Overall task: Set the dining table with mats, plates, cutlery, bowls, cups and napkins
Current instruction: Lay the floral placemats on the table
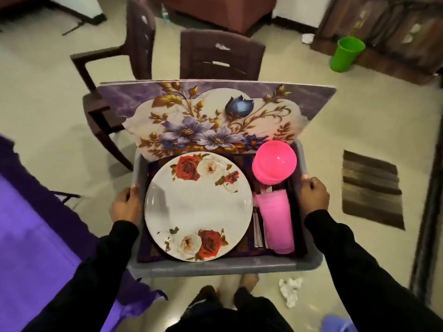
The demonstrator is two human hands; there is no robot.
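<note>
- Head view is showing a person carrying a grey plastic tub [215, 268], left hand [125, 204] and right hand [314, 194] each curling fingers over a side rim.
- Lying inside: glossy round rose-patterned plates [199, 207], stacked pink bowls [274, 165], translucent pink cups [278, 221], cutlery [257, 226] between, and stiff floral mats [215, 116] leaning on the far wall.
- Judging by this, the setting is only starting; next, the tub needs resting on the purple-clothed table [31, 226] at left.

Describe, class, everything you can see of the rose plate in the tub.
The rose plate is round, white and glossy, likely melamine or ceramic, with red and cream roses printed at its far edge and its near edge. It lies nearly flat, face up, in the left part of the grey tub, on dark purple patterned cloth. Cutlery and pink cups lie beside it on the right. Neither hand touches it.
</note>
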